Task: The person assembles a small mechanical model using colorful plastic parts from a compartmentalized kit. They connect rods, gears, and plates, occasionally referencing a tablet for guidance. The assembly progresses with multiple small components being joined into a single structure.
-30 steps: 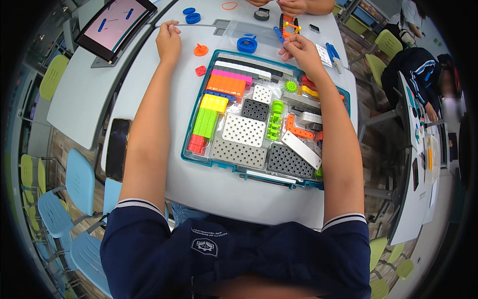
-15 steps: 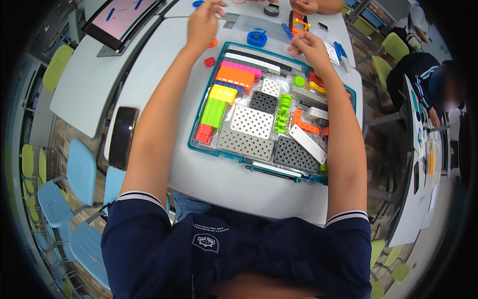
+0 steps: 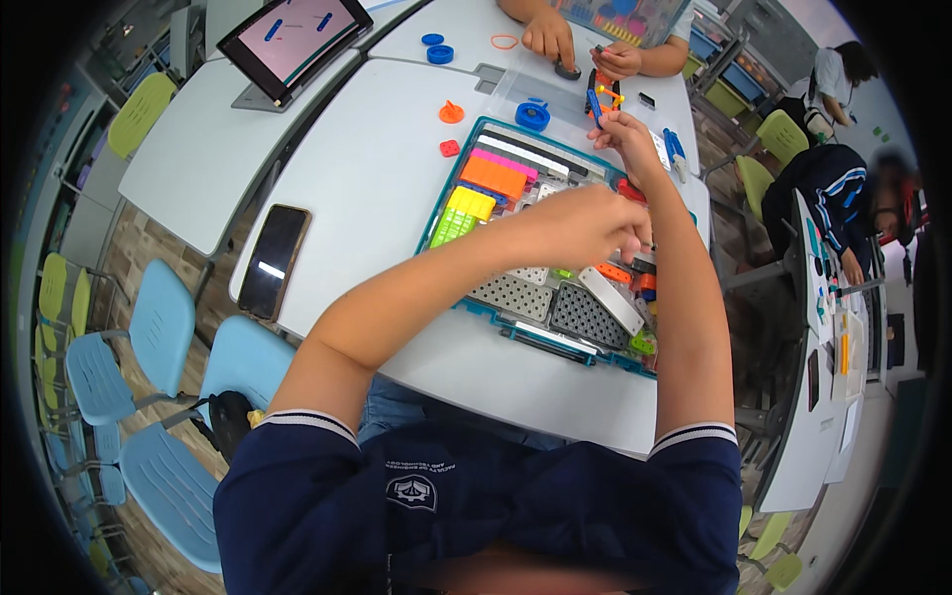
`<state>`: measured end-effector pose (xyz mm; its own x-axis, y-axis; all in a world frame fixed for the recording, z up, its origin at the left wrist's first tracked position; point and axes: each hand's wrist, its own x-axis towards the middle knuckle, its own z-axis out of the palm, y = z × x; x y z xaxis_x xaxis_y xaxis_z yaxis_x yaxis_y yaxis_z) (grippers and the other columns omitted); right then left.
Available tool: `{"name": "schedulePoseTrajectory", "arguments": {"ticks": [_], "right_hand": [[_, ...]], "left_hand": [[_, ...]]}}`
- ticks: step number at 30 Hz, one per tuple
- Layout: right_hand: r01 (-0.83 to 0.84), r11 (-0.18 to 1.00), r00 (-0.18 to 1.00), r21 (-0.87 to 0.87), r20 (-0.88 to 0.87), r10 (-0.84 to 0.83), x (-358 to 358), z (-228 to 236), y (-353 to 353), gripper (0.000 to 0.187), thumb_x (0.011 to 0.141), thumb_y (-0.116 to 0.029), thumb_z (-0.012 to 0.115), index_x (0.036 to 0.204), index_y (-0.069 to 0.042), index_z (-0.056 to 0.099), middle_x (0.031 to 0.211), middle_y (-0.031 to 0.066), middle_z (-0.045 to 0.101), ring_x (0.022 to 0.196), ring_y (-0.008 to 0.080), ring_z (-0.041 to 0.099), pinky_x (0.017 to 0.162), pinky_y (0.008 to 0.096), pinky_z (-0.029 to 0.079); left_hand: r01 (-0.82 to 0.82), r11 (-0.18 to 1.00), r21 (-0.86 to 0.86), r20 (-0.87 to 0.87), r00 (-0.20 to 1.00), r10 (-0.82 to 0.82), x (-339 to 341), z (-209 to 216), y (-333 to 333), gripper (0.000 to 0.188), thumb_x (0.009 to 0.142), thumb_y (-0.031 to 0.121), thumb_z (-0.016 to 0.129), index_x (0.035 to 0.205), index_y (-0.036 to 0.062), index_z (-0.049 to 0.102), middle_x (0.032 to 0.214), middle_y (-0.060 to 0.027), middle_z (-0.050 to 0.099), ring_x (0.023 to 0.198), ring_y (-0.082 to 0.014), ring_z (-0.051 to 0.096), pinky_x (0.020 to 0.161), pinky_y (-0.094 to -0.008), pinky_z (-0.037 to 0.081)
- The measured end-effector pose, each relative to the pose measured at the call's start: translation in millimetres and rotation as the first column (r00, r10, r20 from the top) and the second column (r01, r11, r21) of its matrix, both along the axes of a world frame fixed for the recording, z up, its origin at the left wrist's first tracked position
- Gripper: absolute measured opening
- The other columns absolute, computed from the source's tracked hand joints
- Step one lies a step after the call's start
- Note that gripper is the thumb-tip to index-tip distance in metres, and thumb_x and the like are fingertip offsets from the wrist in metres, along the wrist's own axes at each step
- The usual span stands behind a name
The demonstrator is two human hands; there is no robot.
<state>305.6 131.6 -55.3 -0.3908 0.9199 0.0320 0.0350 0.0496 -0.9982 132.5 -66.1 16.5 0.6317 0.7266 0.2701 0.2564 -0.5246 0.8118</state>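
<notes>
My left hand reaches across the parts tray, its fingers curled down over the right side. Whatever it may be gripping is hidden. Beyond the tray's far right edge, my right hand pinches a blue toy beam. The teal-rimmed tray holds plastic building parts, among them yellow blocks, an orange block, a dark grey perforated plate and a white bar. Just past my right hand sits a small orange, yellow and black assembly.
Across the table a co-worker's hands handle a dark ring-shaped part and another small piece. Blue wheels, an orange cone piece and a red piece lie beyond the tray. A phone and a laptop are leftward.
My left hand has come back from the far side of the table, down and rightward over the tray. My right hand stays near the far right edge with the blue beam. The view has shifted.
</notes>
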Motion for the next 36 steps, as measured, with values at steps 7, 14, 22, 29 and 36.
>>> {"name": "schedulePoseTrajectory", "arguments": {"ticks": [7,14,22,29,36], "right_hand": [[0.353,0.919,0.935,0.173,-0.025,-0.354,-1,24,-13,0.015,0.092,-0.014,0.055,0.099,-0.002,0.060,0.087,0.0117,0.070,0.071,0.0133,0.063,0.070,0.0261,0.048],[0.321,0.921,0.946,0.219,-0.041,-0.320,23,83,-90,0.019,0.095,-0.019,0.057,0.102,-0.002,0.060,0.091,0.0094,0.069,0.075,0.0109,0.063,0.071,0.0230,0.047],[0.357,0.908,0.929,0.221,0.017,-0.370,22,55,-200,0.020,0.095,-0.016,0.057,0.103,0.002,0.057,0.087,0.0114,0.069,0.071,0.0117,0.063,0.066,0.0233,0.046],[0.459,0.775,0.843,0.433,0.063,-0.535,18,35,-223,0.019,0.094,-0.013,0.058,0.103,0.004,0.057,0.085,0.0108,0.069,0.068,0.0105,0.063,0.060,0.0216,0.047],[0.413,0.809,0.854,0.418,0.131,-0.504,14,27,-225,0.018,0.095,-0.009,0.057,0.106,0.005,0.056,0.087,0.0105,0.067,0.069,0.0094,0.060,0.063,0.0203,0.047]], "left_hand": [[-0.138,0.981,0.137,0.180,0.977,0.113,5,-12,-6,0.016,0.086,0.003,0.053,0.099,0.0003,0.062,0.088,-0.0116,0.071,0.080,-0.0265,0.068,0.074,-0.0375,0.051],[-0.236,0.938,0.256,0.080,0.972,0.222,-15,-27,5,0.013,0.088,0.007,0.058,0.098,0.0012,0.063,0.095,-0.0143,0.065,0.091,-0.0306,0.063,0.079,-0.0384,0.049],[-0.288,0.928,0.236,-0.037,0.952,0.304,-20,-43,20,0.013,0.088,0.013,0.063,0.094,0.0019,0.066,0.090,-0.0133,0.063,0.087,-0.0286,0.061,0.076,-0.0392,0.048],[-0.239,0.892,0.384,0.023,0.968,0.250,-13,-50,16,0.014,0.088,0.013,0.064,0.092,0.0006,0.066,0.088,-0.0122,0.062,0.086,-0.0274,0.060,0.075,-0.0386,0.048],[-0.193,0.838,0.511,0.064,0.980,0.187,-7,-52,11,0.012,0.087,0.012,0.063,0.092,0.0015,0.066,0.089,-0.0116,0.061,0.091,-0.0297,0.058,0.077,-0.0402,0.048]]}}
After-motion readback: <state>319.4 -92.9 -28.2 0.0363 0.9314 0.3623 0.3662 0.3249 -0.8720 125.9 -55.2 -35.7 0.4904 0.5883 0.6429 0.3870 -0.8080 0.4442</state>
